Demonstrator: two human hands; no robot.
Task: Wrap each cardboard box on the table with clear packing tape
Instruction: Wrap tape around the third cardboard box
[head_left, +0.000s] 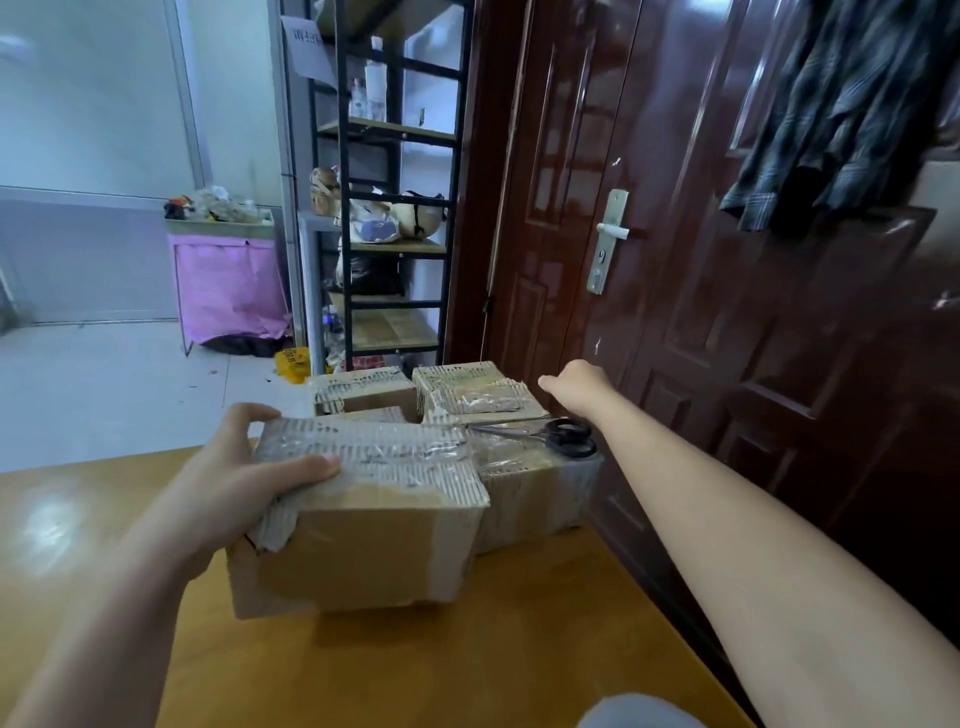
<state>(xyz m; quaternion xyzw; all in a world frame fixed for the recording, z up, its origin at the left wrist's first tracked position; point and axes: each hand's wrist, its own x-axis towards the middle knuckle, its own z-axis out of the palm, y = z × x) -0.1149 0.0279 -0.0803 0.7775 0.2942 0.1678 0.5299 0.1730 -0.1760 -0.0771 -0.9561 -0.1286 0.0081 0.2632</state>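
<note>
Wooden table (156, 519) by a dark door: the left hand (244, 467) grips the near cardboard box (363, 519), fingers curled over its top. Right hand (576, 387) reaches past the scissors (550, 434); its fingers are hidden. One-handed, the box could slip.

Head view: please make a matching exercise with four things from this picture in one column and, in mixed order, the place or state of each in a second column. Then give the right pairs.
Things:
1. scissors
2. left hand
3. right hand
4. nearest box

Places or states:
A. stretched out beyond the boxes, holding nothing
B. lying on top of a taped box
C. gripping a box at its left end
D. on the wooden table, closest to the camera

Pairs: 1-B, 2-C, 3-A, 4-D
</note>
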